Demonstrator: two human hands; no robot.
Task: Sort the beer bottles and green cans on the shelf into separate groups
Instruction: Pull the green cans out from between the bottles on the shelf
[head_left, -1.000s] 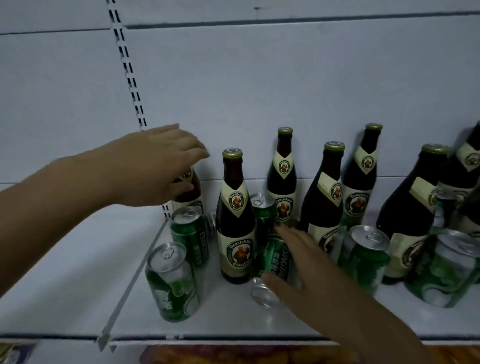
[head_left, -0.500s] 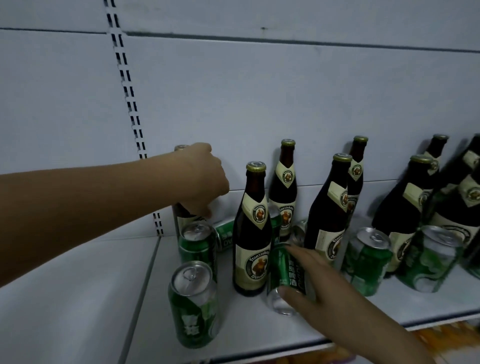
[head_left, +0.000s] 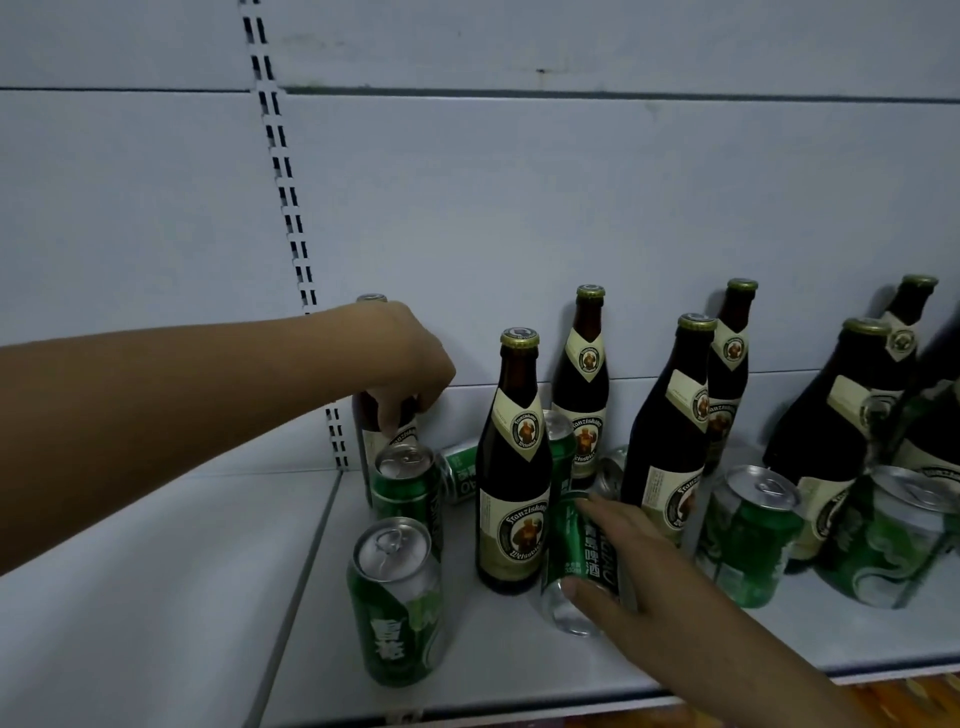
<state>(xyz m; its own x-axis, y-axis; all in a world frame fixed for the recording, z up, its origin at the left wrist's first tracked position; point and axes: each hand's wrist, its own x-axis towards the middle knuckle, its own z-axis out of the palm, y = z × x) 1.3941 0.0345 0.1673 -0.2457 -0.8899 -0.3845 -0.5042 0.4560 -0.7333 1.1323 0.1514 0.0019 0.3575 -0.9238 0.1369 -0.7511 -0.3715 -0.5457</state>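
Several dark beer bottles with cream labels stand on the white shelf (head_left: 156, 597), mixed with green cans. My left hand (head_left: 410, 358) grips the neck of the leftmost bottle (head_left: 371, 415) at the back wall; the hand hides most of it. My right hand (head_left: 623, 566) wraps a tilted green can (head_left: 576, 551) just right of the front bottle (head_left: 514, 467). Two upright green cans (head_left: 397, 603) (head_left: 408, 488) stand in front of the gripped bottle. Another can (head_left: 460, 473) lies on its side behind them.
More bottles (head_left: 670, 441) and green cans (head_left: 748, 535) crowd the right half of the shelf. A slotted upright (head_left: 283, 182) runs up the white back wall. A seam (head_left: 306, 561) divides the shelf; its left panel is bare. The shelf's front edge (head_left: 675, 699) is near my right forearm.
My left hand has closed around the leftmost bottle's neck. My right hand's fingers have settled round the tilted green can. The view has shifted slightly left and closer.
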